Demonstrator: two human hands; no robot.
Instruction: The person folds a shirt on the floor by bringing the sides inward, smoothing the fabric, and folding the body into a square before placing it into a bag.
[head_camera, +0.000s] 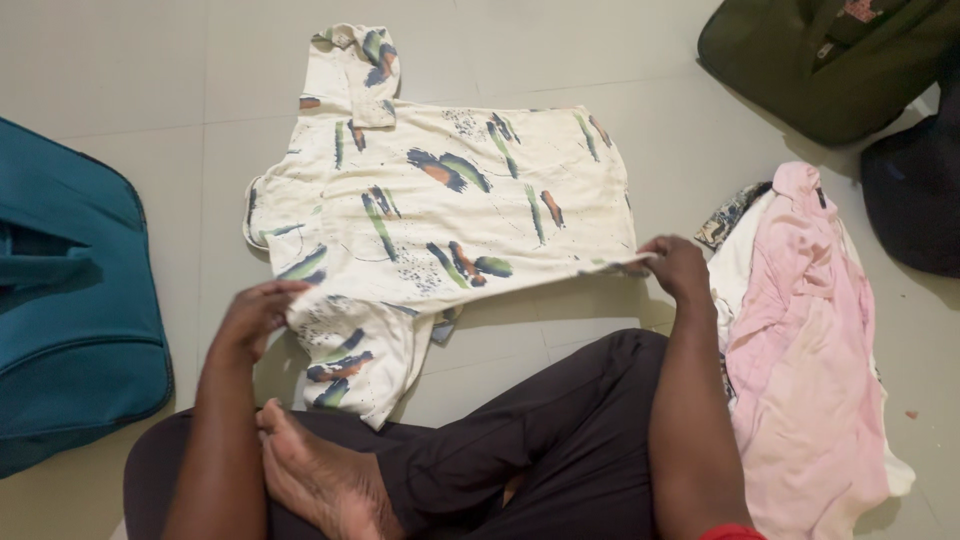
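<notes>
A cream short-sleeved shirt (450, 200) with green, blue and orange brush-stroke marks lies spread on the tiled floor in front of me. My left hand (255, 315) pinches its near edge beside the lower sleeve. My right hand (675, 265) grips the hem at the shirt's right corner, lifted slightly off the floor. I sit cross-legged in dark trousers (540, 440) with a bare foot (320, 480) showing between my arms.
A teal bag (70, 300) lies at the left. A pile of pink and white clothes (800, 350) sits at my right. A dark green bag (830, 60) and a black one (915, 190) lie at the top right.
</notes>
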